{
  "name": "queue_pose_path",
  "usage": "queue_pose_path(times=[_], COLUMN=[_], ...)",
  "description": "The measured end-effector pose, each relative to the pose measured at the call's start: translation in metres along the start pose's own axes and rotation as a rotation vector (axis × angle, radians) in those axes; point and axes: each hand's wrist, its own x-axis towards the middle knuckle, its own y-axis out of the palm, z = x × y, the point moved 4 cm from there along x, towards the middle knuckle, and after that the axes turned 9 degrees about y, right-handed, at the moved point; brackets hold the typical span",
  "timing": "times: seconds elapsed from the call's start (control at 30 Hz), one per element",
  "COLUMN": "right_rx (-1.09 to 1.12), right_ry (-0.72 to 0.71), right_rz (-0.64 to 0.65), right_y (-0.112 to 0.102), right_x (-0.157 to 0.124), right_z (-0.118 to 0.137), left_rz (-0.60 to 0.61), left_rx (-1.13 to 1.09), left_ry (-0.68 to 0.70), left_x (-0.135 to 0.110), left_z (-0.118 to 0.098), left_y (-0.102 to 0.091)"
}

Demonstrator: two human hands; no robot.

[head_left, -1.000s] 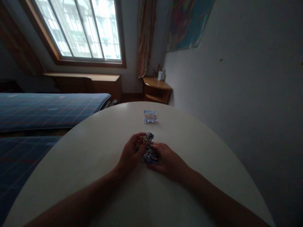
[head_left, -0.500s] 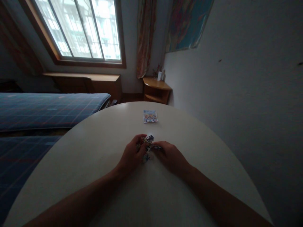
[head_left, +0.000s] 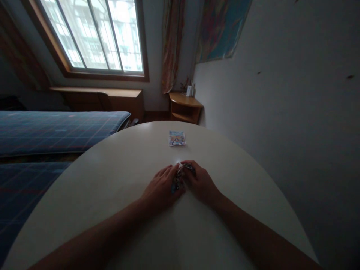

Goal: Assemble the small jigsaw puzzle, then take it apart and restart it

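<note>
A small heap of colourful puzzle pieces [head_left: 177, 181] lies in the middle of the round white table [head_left: 112, 176], mostly covered by my two hands. My left hand [head_left: 162, 188] lies flat on the left side of the heap with its fingers stretched out. My right hand [head_left: 200, 182] presses against the heap from the right. Its fingers curl round a few dark pieces at their tips. The two hands touch over the pieces. A small colourful picture card [head_left: 177, 138] lies flat further away on the table, apart from both hands.
A bare grey wall [head_left: 281, 93] runs close along the table's right side. A bed with a blue checked cover [head_left: 56, 129] stands to the left. A wooden corner shelf [head_left: 184, 107] and a window [head_left: 95, 35] are at the back.
My hands have closed together over the pieces and lowered them to the table. The left hand went from a curled grip to lying flat. Less of the heap shows now.
</note>
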Motion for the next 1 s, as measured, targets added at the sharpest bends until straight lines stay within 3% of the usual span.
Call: queue_pose_path(times=[0.23, 0.47, 0.57, 0.73, 1.0], right_rx=[0.208, 0.779, 0.748, 0.573, 0.706], right_ry=[0.066, 0.333, 0.348, 0.268, 0.383], right_rz=[-0.011, 0.046, 0.056, 0.036, 0.023], right_y=[0.003, 0.014, 0.013, 0.008, 0.014], right_x=[0.001, 0.008, 0.007, 0.004, 0.011], right_z=[-0.001, -0.017, -0.012, -0.005, -0.010], left_rz=[-0.011, 0.076, 0.032, -0.187, -0.308], left_rx=[0.033, 0.106, 0.061, -0.208, -0.449], left_ry=[0.031, -0.021, -0.115, -0.288, -0.255], left_x=[0.006, 0.006, 0.006, 0.006, 0.008], left_z=[0.004, 0.001, 0.005, 0.015, 0.013], left_y=[-0.002, -0.007, -0.011, -0.021, -0.026])
